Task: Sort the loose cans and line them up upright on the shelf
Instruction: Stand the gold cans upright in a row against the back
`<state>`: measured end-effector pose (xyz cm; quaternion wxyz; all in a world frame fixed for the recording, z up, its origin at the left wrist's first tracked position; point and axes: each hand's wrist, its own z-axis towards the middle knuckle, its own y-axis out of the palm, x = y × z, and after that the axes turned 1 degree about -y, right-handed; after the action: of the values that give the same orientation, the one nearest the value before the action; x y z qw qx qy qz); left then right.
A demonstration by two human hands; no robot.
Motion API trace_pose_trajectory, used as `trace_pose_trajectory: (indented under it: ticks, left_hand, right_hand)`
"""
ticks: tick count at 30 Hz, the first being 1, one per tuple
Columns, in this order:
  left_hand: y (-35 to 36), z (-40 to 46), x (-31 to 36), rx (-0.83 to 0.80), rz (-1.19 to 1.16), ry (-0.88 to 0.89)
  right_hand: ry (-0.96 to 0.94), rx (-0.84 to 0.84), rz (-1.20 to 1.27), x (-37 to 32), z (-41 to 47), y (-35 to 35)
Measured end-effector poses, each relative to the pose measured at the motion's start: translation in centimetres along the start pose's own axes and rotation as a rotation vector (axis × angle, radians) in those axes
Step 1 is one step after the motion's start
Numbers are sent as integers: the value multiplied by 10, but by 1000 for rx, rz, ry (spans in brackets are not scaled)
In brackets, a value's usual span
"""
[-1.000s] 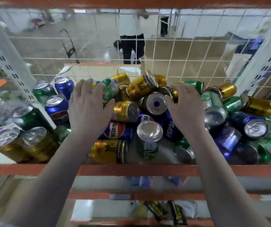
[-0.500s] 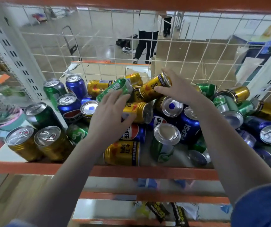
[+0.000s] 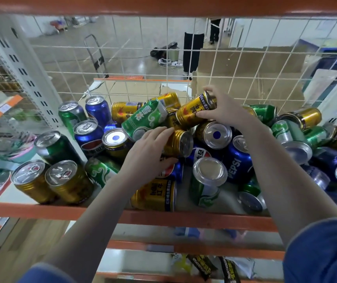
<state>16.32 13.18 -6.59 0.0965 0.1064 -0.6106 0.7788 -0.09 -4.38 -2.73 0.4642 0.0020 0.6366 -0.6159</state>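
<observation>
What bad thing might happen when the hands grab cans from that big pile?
The right hand grips a gold can on top of the pile; lifting it may send neighbours rolling. The left hand reaches beside a tilted green can, which could slide. A lying gold can at the shelf edge might fall off.

Only a few labels are actually readable here; "PEPSI" runs in white down the side of a blue can (image 3: 237,160) lying in the pile; an upright blue can (image 3: 89,137) on the left shows the Pepsi globe logo; the tilted green can (image 3: 143,120) has "REFRESHING" in small white print; gold cans carry Chinese characters, too blurry for me.
</observation>
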Motion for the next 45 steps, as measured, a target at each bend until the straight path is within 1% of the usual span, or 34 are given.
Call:
trace_pose_trajectory:
  ticks: [4, 8, 12, 15, 22, 28, 30, 32, 35, 41, 45]
  left_hand:
    - [1, 9, 2, -8, 7, 15]
    - [3, 17, 4, -29, 10, 39]
    - [1, 24, 6, -82, -4, 46]
    - [1, 26, 6, -66, -23, 33]
    - [1, 29, 7, -25, -18, 13]
    - [4, 25, 8, 79, -125, -3]
    - [4, 25, 11, 122, -215, -14]
    - [4, 25, 13, 166, -338, -19]
    - [6, 24, 15, 228, -478, -27]
    - [16, 22, 18, 292, -539, -37]
    - [21, 17, 19, 373, -568, -4]
  right_hand:
    - [32, 42, 4, 1, 3, 1]
    - [9, 134, 58, -2, 1, 6]
    - [-16, 166, 61, -3, -1, 8]
    - [-47, 183, 49, -3, -2, 9]
    - [-40, 243, 63, -4, -4, 11]
    - [-76, 363, 173, -8, -7, 7]
    - [-106, 423, 243, -12, -6, 4]
    - [-96, 486, 307, -16, -5, -1]
    - [-71, 529, 305, -18, -4, -9]
    - [-95, 601, 285, -13, -10, -13]
    - [-115, 633, 285, -10, -15, -13]
